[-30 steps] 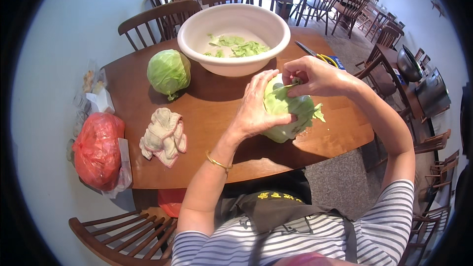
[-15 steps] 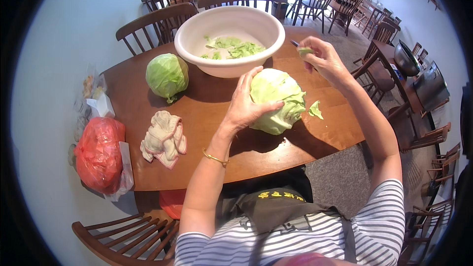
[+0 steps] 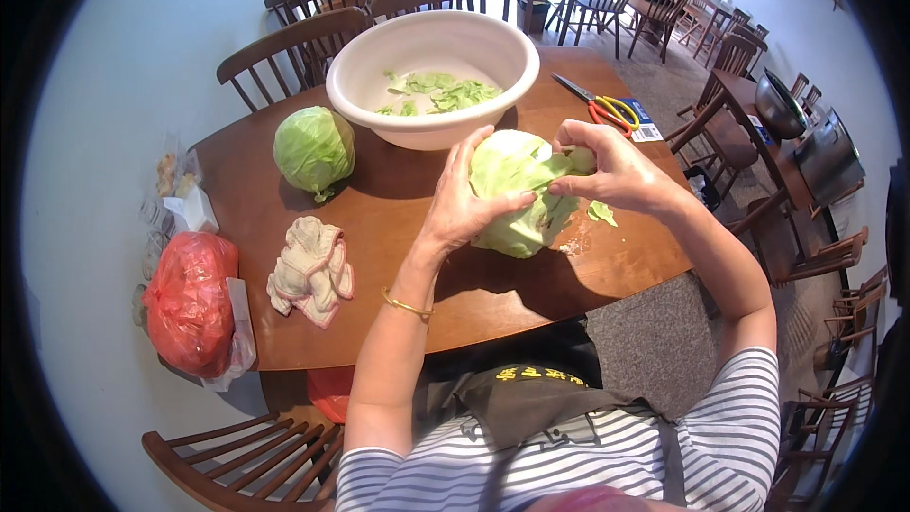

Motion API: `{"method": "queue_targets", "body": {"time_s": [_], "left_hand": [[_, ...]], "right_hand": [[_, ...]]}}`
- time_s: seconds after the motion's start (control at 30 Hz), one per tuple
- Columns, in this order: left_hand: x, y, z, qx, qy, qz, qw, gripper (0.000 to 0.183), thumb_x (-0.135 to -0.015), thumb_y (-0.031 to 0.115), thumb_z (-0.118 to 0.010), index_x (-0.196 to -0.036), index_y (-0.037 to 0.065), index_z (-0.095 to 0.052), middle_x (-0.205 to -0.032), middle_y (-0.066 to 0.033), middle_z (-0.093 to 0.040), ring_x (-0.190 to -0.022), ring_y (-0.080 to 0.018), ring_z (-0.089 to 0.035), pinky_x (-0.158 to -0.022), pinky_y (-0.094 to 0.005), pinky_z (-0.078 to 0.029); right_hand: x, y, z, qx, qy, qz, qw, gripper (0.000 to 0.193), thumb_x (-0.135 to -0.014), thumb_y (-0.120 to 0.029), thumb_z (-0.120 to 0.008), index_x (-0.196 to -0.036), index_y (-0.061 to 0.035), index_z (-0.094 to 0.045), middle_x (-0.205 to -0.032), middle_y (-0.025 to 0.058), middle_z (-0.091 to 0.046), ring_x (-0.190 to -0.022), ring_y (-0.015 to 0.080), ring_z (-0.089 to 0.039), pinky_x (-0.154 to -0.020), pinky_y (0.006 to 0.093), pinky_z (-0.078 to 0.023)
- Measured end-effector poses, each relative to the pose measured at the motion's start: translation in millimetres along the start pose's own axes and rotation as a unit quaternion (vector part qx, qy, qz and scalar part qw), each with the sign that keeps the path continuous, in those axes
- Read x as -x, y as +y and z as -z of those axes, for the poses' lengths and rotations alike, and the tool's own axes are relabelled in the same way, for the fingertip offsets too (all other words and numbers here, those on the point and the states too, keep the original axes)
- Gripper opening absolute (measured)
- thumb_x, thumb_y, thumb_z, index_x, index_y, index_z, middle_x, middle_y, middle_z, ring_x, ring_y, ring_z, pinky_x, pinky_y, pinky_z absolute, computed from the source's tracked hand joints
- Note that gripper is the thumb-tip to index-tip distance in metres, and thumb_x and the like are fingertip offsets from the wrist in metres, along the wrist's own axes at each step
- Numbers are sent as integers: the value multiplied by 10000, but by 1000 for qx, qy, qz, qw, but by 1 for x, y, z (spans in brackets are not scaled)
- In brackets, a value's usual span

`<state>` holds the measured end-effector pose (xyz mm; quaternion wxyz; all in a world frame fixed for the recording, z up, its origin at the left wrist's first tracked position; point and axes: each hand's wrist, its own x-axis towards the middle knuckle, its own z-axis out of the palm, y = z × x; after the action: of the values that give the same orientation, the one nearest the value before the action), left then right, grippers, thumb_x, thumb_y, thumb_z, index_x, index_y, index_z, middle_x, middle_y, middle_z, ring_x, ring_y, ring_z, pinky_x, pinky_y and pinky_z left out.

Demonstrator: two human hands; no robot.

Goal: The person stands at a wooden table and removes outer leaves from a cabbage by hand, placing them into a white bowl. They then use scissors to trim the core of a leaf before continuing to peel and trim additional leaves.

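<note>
A pale green cabbage (image 3: 517, 213) rests on the wooden table in front of me. My left hand (image 3: 464, 194) grips its left side, thumb across the front. On its right upper side my right hand (image 3: 611, 166) pinches a cabbage leaf (image 3: 576, 161) between thumb and fingers. A torn leaf scrap (image 3: 601, 213) lies just right of the cabbage. Beyond my right hand, scissors (image 3: 607, 109) with red and yellow handles lie on the table. A large white basin (image 3: 341, 100) behind the cabbage holds several torn leaf pieces (image 3: 460, 95).
A second whole cabbage (image 3: 315, 152) stands left of the basin. Nearer lies a crumpled cream cloth (image 3: 313, 270). By the wall sit a red plastic bag (image 3: 192, 299) and a white box (image 3: 192, 209). Chairs (image 3: 284, 47) line the far side; metal pots (image 3: 827, 156) stand on a table at right.
My right hand has come down and left, from over the scissors to the cabbage, and now pinches a leaf there. The scissors show fully. My left hand keeps its grip.
</note>
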<state>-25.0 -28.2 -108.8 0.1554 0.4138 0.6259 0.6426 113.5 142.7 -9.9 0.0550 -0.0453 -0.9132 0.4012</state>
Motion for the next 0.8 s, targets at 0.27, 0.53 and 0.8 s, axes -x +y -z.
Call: {"method": "queue_targets", "body": {"time_s": [0.27,0.53,0.8], "left_hand": [[0,3,1,-66,9,12,998,984,-670,307,-860,-1450,-22,-358,-1392,-203,-444,-1292,-266,-465,-1084,-381,-402],[-2,-11,3,32,41,58,997,1031,-626,434,-860,-1410,-44,-392,-1370,-248,-439,-1277,-334,-470,-1076,-418,-398],[0,0,-1,-21,-6,18,1000,986,-672,288,-860,-1455,-17,-345,-1372,-196,-468,-1275,-263,-483,-1090,-378,-400]], "right_hand": [[3,-10,-23,215,128,177,952,207,-719,-22,-714,-835,4,-544,-813,156,-621,-705,343,-655,-610,371,-543],[-31,-1,-20,173,267,232,919,162,-705,63,-673,-835,13,-590,-786,126,-636,-673,211,-625,-611,341,-517],[-139,-3,36,103,330,180,921,213,-837,-30,-680,-1034,7,-608,-1036,123,-659,-894,204,-656,-845,324,-556]]}}
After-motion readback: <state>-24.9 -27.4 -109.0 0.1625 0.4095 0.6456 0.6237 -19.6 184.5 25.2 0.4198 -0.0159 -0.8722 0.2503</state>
